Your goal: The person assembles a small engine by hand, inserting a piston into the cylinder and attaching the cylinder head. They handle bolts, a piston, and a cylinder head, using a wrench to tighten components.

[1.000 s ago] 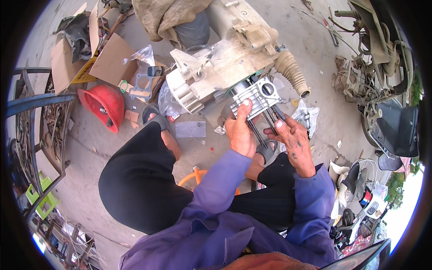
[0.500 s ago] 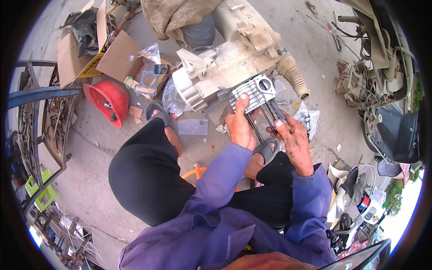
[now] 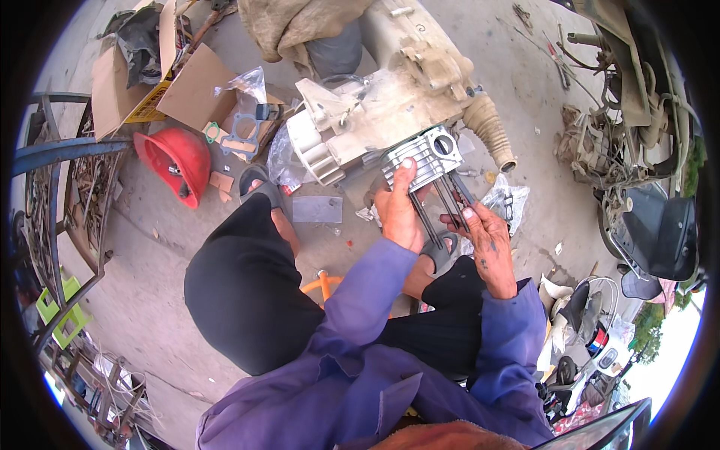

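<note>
Red helmet (image 3: 176, 161) on the left, loads of open floor (image 3: 142, 262) nearer. Left hand (image 3: 400, 208) has its fingers wrapped round the finned cylinder (image 3: 420, 161), up by the engine (image 3: 397, 101)'s near edge. Right hand (image 3: 486, 238): fingers pinching a dark strip (image 3: 462, 190), ribbed hose (image 3: 489, 131) just beyond.

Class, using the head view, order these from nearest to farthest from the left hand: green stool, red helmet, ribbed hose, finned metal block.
From the left hand:
1. Finned metal block, under its thumb
2. Ribbed hose, upper right
3. Red helmet, left, on the floor
4. Green stool, far left, lower
</note>
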Motion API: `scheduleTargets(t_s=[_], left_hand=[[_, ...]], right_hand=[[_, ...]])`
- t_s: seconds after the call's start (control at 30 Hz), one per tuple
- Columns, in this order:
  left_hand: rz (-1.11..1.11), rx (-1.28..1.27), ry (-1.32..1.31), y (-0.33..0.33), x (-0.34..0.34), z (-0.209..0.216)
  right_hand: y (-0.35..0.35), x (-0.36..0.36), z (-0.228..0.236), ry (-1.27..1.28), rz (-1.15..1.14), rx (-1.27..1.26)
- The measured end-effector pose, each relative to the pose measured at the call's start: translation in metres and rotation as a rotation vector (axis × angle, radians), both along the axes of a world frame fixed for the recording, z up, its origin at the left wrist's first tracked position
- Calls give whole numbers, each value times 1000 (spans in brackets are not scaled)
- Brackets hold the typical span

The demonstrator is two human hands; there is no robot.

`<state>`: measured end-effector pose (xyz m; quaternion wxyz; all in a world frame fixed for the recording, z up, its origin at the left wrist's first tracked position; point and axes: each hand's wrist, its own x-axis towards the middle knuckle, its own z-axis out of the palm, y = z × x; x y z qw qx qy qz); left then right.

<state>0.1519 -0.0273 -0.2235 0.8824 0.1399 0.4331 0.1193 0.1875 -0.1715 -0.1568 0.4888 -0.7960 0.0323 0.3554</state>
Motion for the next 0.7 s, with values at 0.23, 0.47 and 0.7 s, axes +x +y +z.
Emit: scheduleTargets(t_s=[0.23, 0.47, 0.7], left_hand=[[13, 1, 60, 0, 4, 10], [3, -12, 37, -2, 4, 4], [-24, 22, 27, 4, -1, 1]], right_hand=[[-8, 6, -4, -8, 59, -38], [-10, 2, -3, 45, -8, 56], [-20, -12, -12, -81, 127, 0]])
